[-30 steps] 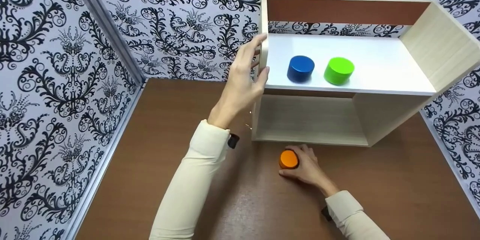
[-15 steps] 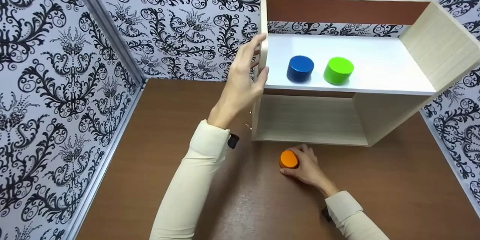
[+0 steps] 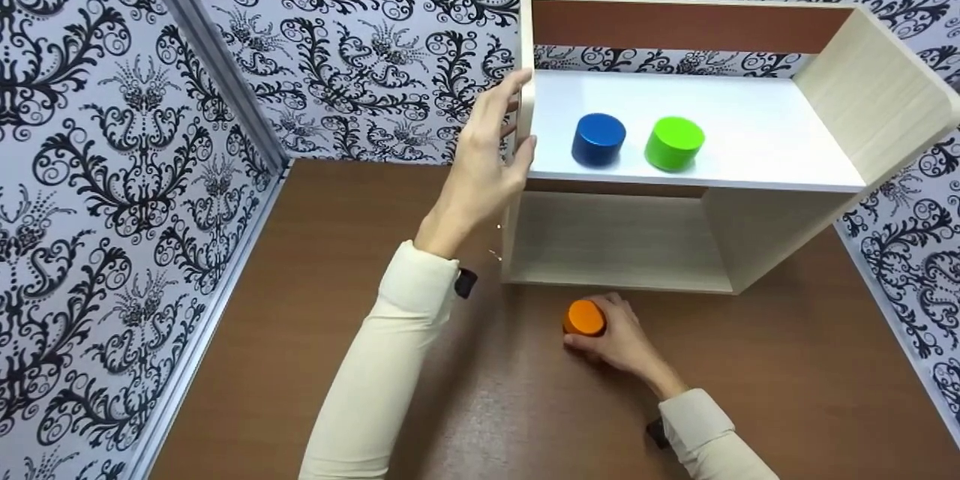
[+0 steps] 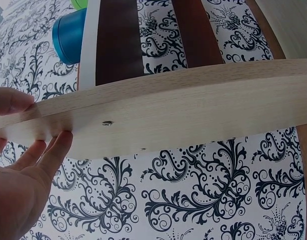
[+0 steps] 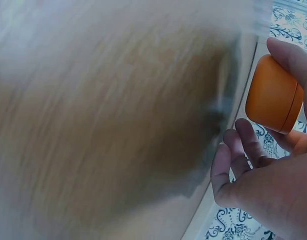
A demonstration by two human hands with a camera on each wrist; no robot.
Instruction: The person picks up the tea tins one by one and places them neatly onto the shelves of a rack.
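An orange cylinder (image 3: pixel 583 317) stands on the brown table (image 3: pixel 337 255) just in front of the wooden shelf unit (image 3: pixel 862 112). My right hand (image 3: pixel 611 337) grips it from the right; the right wrist view shows the orange cylinder (image 5: pixel 273 95) pinched between thumb and fingers (image 5: pixel 243 150). My left hand (image 3: pixel 487 157) holds the shelf unit's left side panel, thumb at the front edge. In the left wrist view the fingers (image 4: pixel 43 155) lie flat against that side panel (image 4: pixel 193 115). A blue cylinder (image 3: pixel 598 139) and a green cylinder (image 3: pixel 673 142) stand on the white shelf board (image 3: pixel 772 135).
Patterned black-and-white walls (image 3: pixel 112 165) close in the table at the left, back and right. The shelf's lower compartment (image 3: pixel 615 240) opens toward me. Bare brown table lies in front of the shelf and to its left.
The right hand and the orange cylinder have shifted slightly to the right. The left hand stays on the shelf's side panel.
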